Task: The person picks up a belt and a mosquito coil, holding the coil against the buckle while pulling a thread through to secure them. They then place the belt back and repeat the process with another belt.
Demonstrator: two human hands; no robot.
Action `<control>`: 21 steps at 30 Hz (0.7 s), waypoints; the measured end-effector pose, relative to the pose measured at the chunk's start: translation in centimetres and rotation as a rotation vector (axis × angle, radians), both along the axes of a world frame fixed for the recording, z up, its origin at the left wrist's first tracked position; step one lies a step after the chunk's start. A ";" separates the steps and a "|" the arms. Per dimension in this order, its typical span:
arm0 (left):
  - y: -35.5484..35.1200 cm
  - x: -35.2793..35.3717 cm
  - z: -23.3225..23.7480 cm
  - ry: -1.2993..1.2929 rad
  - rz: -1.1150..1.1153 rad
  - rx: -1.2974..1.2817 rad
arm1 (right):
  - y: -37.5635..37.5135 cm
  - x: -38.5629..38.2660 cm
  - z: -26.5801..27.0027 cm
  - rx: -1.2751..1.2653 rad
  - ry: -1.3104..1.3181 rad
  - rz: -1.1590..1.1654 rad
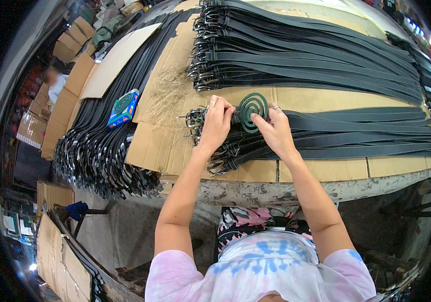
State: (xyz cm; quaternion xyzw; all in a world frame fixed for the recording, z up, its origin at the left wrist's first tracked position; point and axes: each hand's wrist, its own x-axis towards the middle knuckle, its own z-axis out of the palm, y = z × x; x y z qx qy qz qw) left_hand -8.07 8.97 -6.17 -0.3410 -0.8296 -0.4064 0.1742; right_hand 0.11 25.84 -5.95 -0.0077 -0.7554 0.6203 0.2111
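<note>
Reaching past a pink-and-blue tie-dye shirt (271, 261), the left hand (215, 123) and right hand (276, 132) are both pinching a dark green spiral mosquito coil (252, 111) over black leather belts (356, 136) near the cardboard-covered table's (321, 171) front edge, seemingly prising it apart, calling for gentle, even pressure.

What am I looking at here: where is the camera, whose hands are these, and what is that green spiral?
No machine here: a person works with two bare hands, filmed by one camera on their head, looking down. The left hand and right hand rest on a stack of black leather belts with metal buckles, laid on brown cardboard sheets covering the table. Between the hands, on those belts, lies a green spiral coil; the right hand touches it. Whether either hand grips anything, I cannot tell. A second stack of black belts lies beyond, and a blue printed box to the left.
</note>
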 end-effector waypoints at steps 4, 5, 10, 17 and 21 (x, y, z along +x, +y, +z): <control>0.0 0.1 0.1 0.023 0.003 -0.007 | -0.1 0.1 0.3 0.070 0.005 -0.007; 0.0 0.2 0.3 0.023 0.003 -0.007 | 0.0 0.0 0.1 0.073 0.036 -0.015; 0.1 0.2 0.4 -0.047 0.005 -0.023 | 0.3 0.1 0.1 0.096 -0.033 0.011; 0.2 0.0 0.2 -0.056 0.011 -0.028 | 0.7 0.1 0.0 0.149 -0.095 0.048; 0.1 -0.1 0.4 -0.105 0.026 0.004 | 0.3 -0.1 -0.3 0.013 0.063 -0.003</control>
